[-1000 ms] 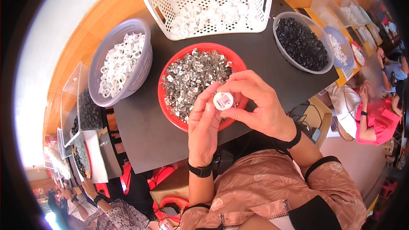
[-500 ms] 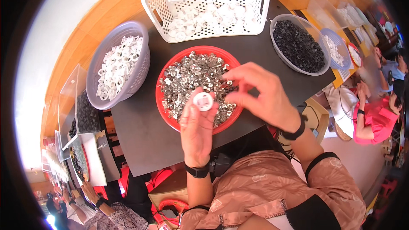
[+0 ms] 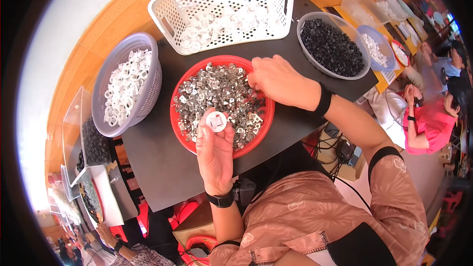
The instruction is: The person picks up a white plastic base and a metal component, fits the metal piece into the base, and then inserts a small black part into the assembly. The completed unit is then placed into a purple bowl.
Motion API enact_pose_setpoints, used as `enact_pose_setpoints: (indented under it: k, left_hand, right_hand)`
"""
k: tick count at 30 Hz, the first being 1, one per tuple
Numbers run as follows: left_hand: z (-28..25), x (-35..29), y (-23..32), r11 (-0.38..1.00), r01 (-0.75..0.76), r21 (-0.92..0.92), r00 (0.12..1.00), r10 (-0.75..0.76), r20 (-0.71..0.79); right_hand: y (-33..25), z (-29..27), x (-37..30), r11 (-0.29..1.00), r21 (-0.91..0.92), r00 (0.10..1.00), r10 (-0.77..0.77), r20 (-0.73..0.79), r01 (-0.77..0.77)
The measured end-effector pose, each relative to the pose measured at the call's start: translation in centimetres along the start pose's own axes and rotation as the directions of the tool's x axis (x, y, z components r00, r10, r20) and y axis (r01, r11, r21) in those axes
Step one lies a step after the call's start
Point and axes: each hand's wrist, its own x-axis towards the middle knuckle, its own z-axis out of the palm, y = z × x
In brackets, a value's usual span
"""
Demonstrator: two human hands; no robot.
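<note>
In my left hand (image 3: 215,155) I hold a small round white plastic piece (image 3: 216,121) with slots in its face, gripped between thumb and fingers. It is held over the near part of a red basin (image 3: 176,130) heaped with small shiny metal pieces (image 3: 212,88). My right hand (image 3: 281,81) reaches over the basin's far right rim. Its fingers are bent and closed at the edge of the metal pile; whatever they pinch is hidden. Some dark small pieces (image 3: 257,103) lie among the metal ones beneath it.
A white perforated basket (image 3: 224,44) of white parts stands behind the basin. To the left is a grey-purple colander (image 3: 156,79) of white rings; to the right, a clear tub (image 3: 367,66) of black pieces. Other people sit at both sides, one in a pink shirt (image 3: 433,130).
My right hand has moved from beside the white piece to the far right of the metal pile, its fingers closing. The left hand still holds the piece. The whole view has shifted slightly.
</note>
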Motion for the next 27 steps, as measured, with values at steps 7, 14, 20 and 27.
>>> enact_pose_setpoints:
  k: [7,14,20,27]
  left_hand:
    - [-0.5,-0.1,0.0,1.000,0.001,-0.017,1.000,0.000,0.009]
    - [0.1,-0.1,0.1,1.000,-0.007,-0.006,1.000,0.007,-0.004]
    - [0.7,-0.1,0.2,0.996,-0.002,0.092,1.000,0.005,-0.030]
    - [1.7,-0.2,0.5,0.980,0.014,0.197,1.000,-0.013,-0.010]
  right_hand:
    - [0.1,0.1,0.3,0.994,0.109,0.997,0.024,-0.070,-0.017]
    - [-0.4,1.5,0.9,1.000,0.014,1.000,-0.009,0.000,0.009]
    - [-0.1,0.3,0.8,0.940,0.340,0.998,0.030,-0.047,-0.013]
    - [0.2,-2.1,0.9,0.733,0.667,0.991,0.109,0.079,-0.134]
